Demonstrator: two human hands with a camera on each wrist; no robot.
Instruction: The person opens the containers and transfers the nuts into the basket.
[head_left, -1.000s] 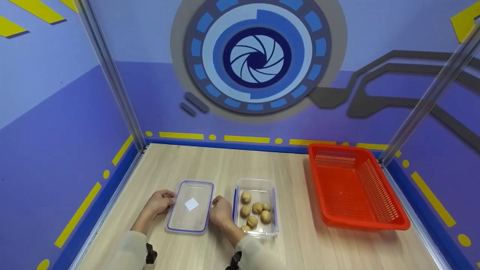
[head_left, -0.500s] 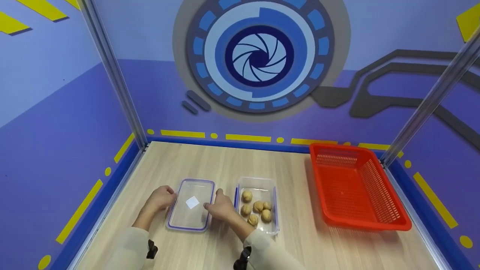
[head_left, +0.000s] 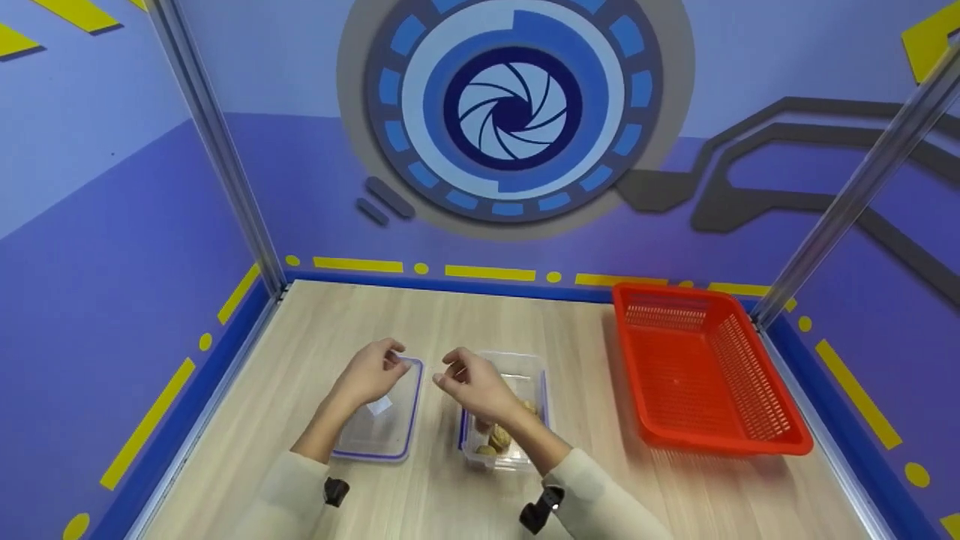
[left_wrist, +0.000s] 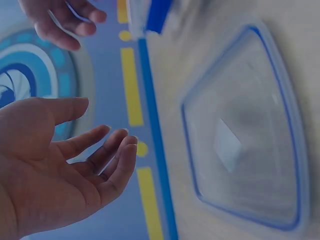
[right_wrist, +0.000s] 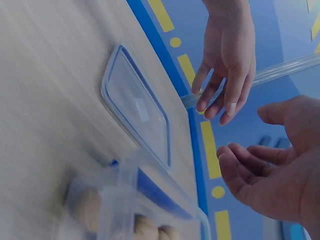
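Observation:
Raised over the clear lid with a blue-purple seal (head_left: 375, 439), my left hand (head_left: 373, 373) has relaxed, slightly bent fingers and holds nothing. The lid lies flat on the table with a white square (left_wrist: 228, 146) on it, and the hand covers part of it in the head view. My right hand (head_left: 478, 386) hovers over the left side of a clear plastic container (head_left: 516, 366), its fingers loosely bent around nothing. Several walnuts (head_left: 499, 437) lie in the container, some hidden by that hand and forearm. In the right wrist view both hands are apart, above lid and container.
A red plastic basket (head_left: 679, 382) with perforated sides stands at the right of the wooden table (head_left: 442, 322). Printed panels wall in the back and both sides, with metal posts (head_left: 217, 150) at the corners.
Both hands have left the sides of the lid and risen, the left moving right over the lid, the right moving over the container. The lid stays on the table.

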